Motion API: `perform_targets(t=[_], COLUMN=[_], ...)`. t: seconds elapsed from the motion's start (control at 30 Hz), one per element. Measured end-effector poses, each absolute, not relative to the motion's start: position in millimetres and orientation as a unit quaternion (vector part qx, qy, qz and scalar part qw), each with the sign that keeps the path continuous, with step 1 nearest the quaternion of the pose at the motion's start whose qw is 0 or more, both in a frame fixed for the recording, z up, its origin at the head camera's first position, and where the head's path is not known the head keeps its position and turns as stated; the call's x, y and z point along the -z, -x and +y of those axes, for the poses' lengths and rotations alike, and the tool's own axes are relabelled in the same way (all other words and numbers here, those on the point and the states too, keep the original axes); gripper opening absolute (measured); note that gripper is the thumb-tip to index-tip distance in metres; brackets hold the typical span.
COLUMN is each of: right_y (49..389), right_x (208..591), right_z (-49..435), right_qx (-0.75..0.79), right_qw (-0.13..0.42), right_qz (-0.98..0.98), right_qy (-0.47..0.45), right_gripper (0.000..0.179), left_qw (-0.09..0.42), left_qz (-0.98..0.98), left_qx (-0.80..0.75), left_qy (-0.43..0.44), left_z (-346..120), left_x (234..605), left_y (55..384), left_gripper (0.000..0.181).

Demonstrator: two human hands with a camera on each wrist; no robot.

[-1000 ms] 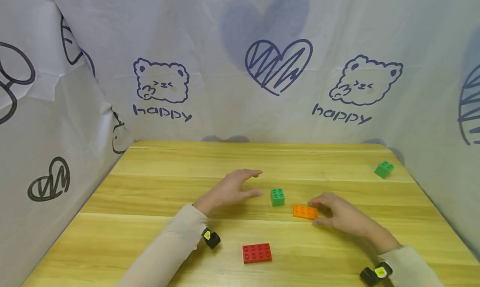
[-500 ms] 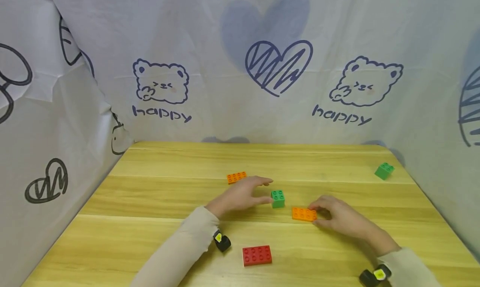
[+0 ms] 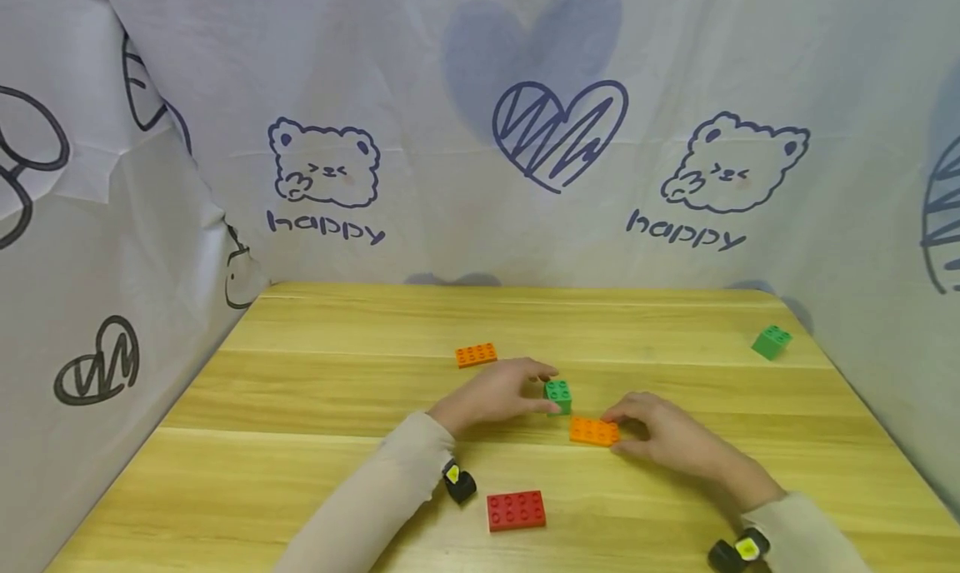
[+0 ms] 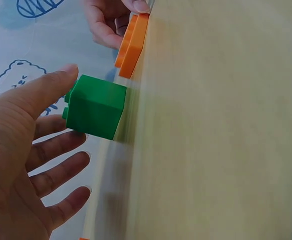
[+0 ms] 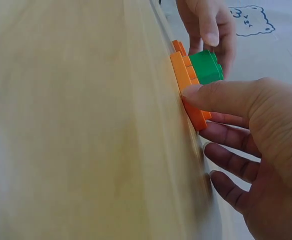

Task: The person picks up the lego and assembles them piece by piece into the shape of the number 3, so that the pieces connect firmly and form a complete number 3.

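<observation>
Orange brick [image 3: 592, 431] | right hand [image 3: 670, 440] pinching it; left hand [image 3: 498, 394] spread around green block [image 3: 557, 396] | red brick [image 3: 516, 511]: head view only

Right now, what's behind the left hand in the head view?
An orange brick lies on the table, beyond the left hand. What the hand itself covers can't be seen.

The middle green brick [image 4: 96, 107] and the orange brick [image 3: 592, 430] to its right look like smooth, hard plastic, as does the near red brick [image 3: 516, 511]. The tabletop [image 3: 300, 390] shows smooth wood grain; the far sheet [image 3: 450, 231] looks like matt, creased cloth, the sleeves [image 3: 375, 498] matt cloth.
</observation>
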State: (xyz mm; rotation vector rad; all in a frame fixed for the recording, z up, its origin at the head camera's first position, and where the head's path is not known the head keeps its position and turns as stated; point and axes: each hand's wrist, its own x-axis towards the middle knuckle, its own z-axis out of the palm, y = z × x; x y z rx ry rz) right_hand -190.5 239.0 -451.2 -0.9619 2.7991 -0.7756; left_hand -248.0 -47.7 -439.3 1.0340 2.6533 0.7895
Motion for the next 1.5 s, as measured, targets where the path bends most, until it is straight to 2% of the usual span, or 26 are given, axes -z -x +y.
perform_targets(t=[0.53,0.87,1.2,1.5], right_y=[193,196,198,198], right_x=[454,461,467,469], right_z=[217,215,212,212], right_qx=[0.268,0.279,0.296,0.318], right_qw=[0.041,0.008,-0.01,0.003], right_qz=[0.907,0.904,0.9,0.898], right_qy=[0.323,0.322,0.319,0.303], right_gripper=[0.036,0.034,0.032,0.032], left_qw=[0.075,0.075,0.071,0.059], left_qz=[0.886,0.885,0.886,0.879], left_qx=[-0.253,-0.27,-0.305,-0.313], left_qy=[-0.382,-0.371,-0.343,-0.354], left_z=[-39,-41,-49,-53], left_x=[443,442,436,431], left_y=[251,252,249,241], left_gripper=[0.047,0.042,0.042,0.044])
